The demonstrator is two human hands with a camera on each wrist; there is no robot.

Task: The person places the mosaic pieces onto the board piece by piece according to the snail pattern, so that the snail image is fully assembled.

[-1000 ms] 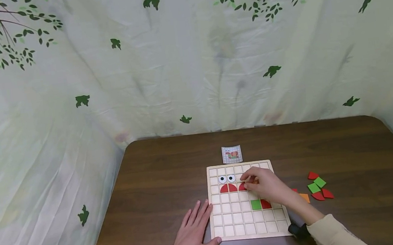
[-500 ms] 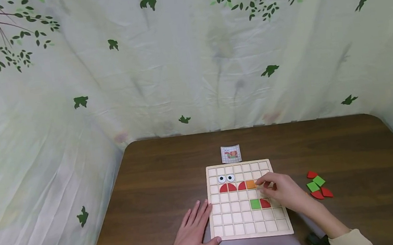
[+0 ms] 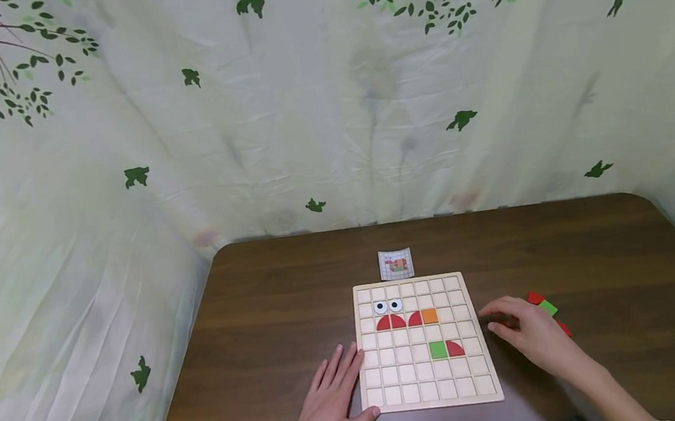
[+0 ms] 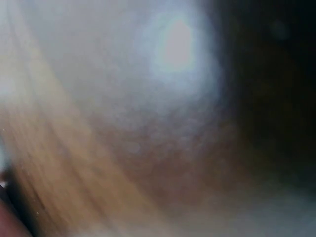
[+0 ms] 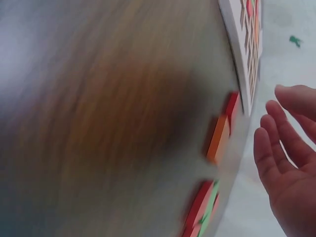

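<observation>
A pale gridded board (image 3: 392, 375) lies on the table. In its cells sit two eye pieces (image 3: 387, 307), red quarter-circle tiles (image 3: 398, 321), an orange square tile (image 3: 429, 316), a green square tile (image 3: 437, 350) and another red quarter-circle (image 3: 455, 348). My left hand (image 3: 332, 409) lies flat with fingers spread, fingertips along the board's left edge, thumb at its lower left corner. Off the board's right side, my right hand (image 3: 539, 337) hovers above loose tiles, fingers loosely bent with nothing between them. The right wrist view shows an orange tile (image 5: 218, 138) and a red tile (image 5: 232, 108) near it.
A small printed card (image 3: 396, 265) lies just behind the board. More loose red tiles (image 3: 535, 298) and a green tile (image 3: 548, 308) show beyond my right hand, partly hidden by it. A pale curtain (image 3: 325, 101) hangs behind the table. The left wrist view is blurred.
My right hand has moved right, off the board and over the loose tiles. The orange square its fingers covered now shows in its cell. The left hand stays put.
</observation>
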